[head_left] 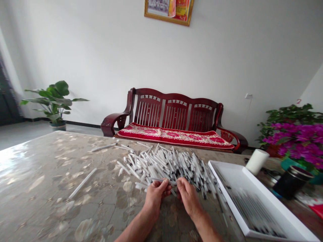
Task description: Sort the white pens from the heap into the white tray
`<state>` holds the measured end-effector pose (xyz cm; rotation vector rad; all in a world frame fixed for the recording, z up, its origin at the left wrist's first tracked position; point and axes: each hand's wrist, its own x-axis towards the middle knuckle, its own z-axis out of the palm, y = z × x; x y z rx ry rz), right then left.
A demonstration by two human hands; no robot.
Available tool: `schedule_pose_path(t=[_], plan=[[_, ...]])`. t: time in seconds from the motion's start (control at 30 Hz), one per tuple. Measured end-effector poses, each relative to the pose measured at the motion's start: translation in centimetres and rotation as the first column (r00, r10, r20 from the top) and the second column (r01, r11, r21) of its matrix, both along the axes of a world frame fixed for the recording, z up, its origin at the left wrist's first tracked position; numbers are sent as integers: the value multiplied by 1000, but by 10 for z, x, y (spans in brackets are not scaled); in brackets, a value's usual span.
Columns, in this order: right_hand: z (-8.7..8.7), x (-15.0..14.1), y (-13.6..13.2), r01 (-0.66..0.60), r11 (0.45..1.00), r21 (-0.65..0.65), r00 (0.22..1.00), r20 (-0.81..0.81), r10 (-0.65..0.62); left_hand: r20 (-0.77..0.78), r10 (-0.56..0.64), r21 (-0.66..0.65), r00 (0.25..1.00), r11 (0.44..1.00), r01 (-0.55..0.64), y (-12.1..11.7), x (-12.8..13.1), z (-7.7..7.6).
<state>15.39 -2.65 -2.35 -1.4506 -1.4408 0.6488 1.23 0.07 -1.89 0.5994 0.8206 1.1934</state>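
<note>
My left hand [155,194] and my right hand [188,195] are close together at the near edge of a large heap of whitish, pen-like tubes [161,161], several with black ends. Thumb and fingers of each hand are pinched together. A slim whitish tube [172,183] spans the gap between the fingertips, one end in each hand; its exact kind is hard to make out. To the right stands a shallow white box [274,201] with a row of thin, dark-and-clear pen-like sticks [254,210] inside, blurred.
All this lies on a patterned table [50,174]. A single tube [82,183] lies apart at the left. Beyond the box are a white roll [257,162], a black cup [292,181] and purple flowers [300,141]. A wooden bench [174,111] stands behind the table.
</note>
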Motion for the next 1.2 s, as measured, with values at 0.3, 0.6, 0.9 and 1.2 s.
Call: schedule_pose_path(t=[0.3,0.6,0.9,1.2], plan=[[7,3,1,24,994,-109,905,-421,-68,-54,-201,96,978,974,205,-3,-2,14],[6,15,6,-47,995,-82,928,-372,13,-80,-648,3,758,760,650,-3,-16,10],[-3,60,16,317,927,199,871,326,-368,-45,-138,51,989,989,140,12,-10,6],[7,40,18,142,962,235,577,770,-273,-41,94,57,995,994,-92,19,-15,8]])
